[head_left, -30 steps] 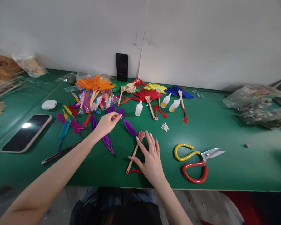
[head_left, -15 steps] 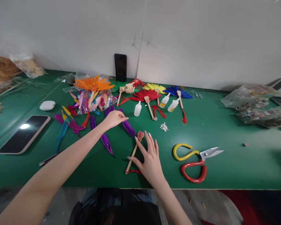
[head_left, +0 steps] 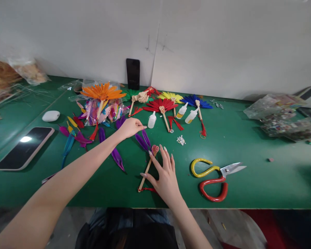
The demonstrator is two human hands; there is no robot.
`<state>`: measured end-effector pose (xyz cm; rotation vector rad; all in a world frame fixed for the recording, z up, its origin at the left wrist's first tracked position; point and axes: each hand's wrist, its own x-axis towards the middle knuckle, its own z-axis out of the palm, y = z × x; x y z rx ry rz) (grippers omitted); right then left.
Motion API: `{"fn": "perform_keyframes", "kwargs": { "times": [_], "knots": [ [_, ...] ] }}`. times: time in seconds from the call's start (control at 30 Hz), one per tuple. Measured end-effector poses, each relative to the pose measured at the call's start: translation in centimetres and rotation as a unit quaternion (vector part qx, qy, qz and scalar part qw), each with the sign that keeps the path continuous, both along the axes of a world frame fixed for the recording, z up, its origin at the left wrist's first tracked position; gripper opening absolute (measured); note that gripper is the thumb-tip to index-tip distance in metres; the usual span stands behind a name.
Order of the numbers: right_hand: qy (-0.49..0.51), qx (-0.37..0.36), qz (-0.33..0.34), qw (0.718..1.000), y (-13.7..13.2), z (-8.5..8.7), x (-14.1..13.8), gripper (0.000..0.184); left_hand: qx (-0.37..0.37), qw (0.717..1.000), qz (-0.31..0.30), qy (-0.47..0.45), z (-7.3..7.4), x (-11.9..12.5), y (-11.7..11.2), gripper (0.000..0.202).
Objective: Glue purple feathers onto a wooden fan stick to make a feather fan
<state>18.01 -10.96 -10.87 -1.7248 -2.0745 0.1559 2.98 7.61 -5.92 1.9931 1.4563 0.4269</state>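
Right hand (head_left: 166, 178) lies flat with fingers spread, pinning the wooden fan stick (head_left: 147, 168) near the table's (head_left: 261, 186) front edge so it can't slide, while left hand (head_left: 131, 127) pinches a purple feather (head_left: 146, 137) just behind its top.

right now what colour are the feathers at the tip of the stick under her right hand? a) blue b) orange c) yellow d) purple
d: two purple feathers fan out from the head of the wooden stick that the right hand pins to the green table, with the left hand at their upper ends.
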Motion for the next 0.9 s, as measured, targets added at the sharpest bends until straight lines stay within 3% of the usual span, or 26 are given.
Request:
{"fn": "perform_keyframes", "kwargs": {
  "times": [0.2, 0.53, 0.73, 0.9],
  "knots": [
    [0.0, -0.005, 0.001, 1.0, 0.0, 0.0, -0.1, 0.065, 0.005, 1.0, 0.0, 0.012, 0.4, -0.2, 0.0, 0.028],
    [0.002, -0.004, 0.001, 1.0, 0.0, 0.2, 0.0, 0.066, -0.012, 1.0, 0.001, 0.011, -1.2, -1.1, -0.4, 0.031],
    [0.004, 0.006, -0.008, 1.0, 0.0, 0.1, 0.0, 0.073, -0.004, 1.0, -0.001, 0.012, -1.6, -1.3, -0.3, 0.031],
    [0.001, 0.007, -0.018, 1.0, 0.0, 0.0, -0.1, 0.081, -0.018, 1.0, -0.004, 0.016, -1.7, -1.6, -0.3, 0.042]
  ]
}}
